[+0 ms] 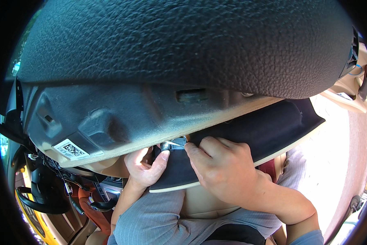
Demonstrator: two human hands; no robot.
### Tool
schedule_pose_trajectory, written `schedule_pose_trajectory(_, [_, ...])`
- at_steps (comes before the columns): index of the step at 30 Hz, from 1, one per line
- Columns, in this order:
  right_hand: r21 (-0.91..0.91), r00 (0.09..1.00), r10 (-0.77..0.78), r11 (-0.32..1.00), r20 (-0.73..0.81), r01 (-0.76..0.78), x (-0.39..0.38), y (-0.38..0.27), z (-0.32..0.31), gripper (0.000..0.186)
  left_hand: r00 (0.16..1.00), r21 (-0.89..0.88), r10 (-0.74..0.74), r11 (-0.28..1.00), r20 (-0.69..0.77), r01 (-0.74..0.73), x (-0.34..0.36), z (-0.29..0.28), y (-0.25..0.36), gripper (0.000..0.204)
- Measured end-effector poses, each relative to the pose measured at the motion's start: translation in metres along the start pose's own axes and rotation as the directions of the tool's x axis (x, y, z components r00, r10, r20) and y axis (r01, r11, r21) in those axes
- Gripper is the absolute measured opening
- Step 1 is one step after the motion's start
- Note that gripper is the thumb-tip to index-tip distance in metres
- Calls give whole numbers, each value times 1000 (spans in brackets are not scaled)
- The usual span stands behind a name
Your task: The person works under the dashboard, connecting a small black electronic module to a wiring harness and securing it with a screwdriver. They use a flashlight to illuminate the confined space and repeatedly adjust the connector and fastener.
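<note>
Between my hands sits a small shiny, partly clear part [176,143], at the edge of a dark-lined panel [249,130] with a beige rim. My left hand [146,166] is closed at the part's left side, its thumb on the near face and the fingers partly hidden behind. From the right, my right hand [224,165] pinches at the same part, fingers curled. A thin pale sliver reaches from its fingertips across the part; its kind is too small to tell. The panel slants over my knees, under the dashboard piece.
A large dark textured dashboard piece [183,45] hangs close above, its bare underside [126,110] bearing a white label [71,149]. At the left are a steering wheel [40,202] and loose wiring [63,177]. A beige car door [355,87] stands at the right, beside bright ground.
</note>
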State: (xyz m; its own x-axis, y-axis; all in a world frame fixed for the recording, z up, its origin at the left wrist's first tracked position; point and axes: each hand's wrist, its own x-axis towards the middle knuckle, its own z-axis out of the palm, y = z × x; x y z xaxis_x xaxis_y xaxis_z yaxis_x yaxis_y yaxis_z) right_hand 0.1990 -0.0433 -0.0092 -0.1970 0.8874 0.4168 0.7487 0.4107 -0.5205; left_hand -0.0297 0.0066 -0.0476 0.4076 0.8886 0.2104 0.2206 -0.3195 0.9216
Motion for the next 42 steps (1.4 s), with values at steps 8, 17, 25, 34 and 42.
schedule_pose_trajectory(8, [-30,1000,-23,999,-10,23,-1,0,1,23,1000,-31,-3,1000,6,3,-1,0,0,47])
schedule_pose_trajectory(17, [-24,1000,-27,999,-13,26,-1,0,1,23,1000,-92,-12,996,-2,12,-1,0,-1,48])
schedule_pose_trajectory(25, [-73,998,-35,997,57,39,-2,0,-2,23,1000,-132,-11,991,-3,11,-1,1,-2,49])
schedule_pose_trajectory(34, [-26,1000,-1,1000,9,1,0,0,0,23,1000,-71,-29,997,-5,28,-5,-3,-8,48])
schedule_pose_trajectory(42, [-88,1000,9,996,25,-6,-4,0,2,22,996,-165,-74,984,-59,64,-9,1,-12,45])
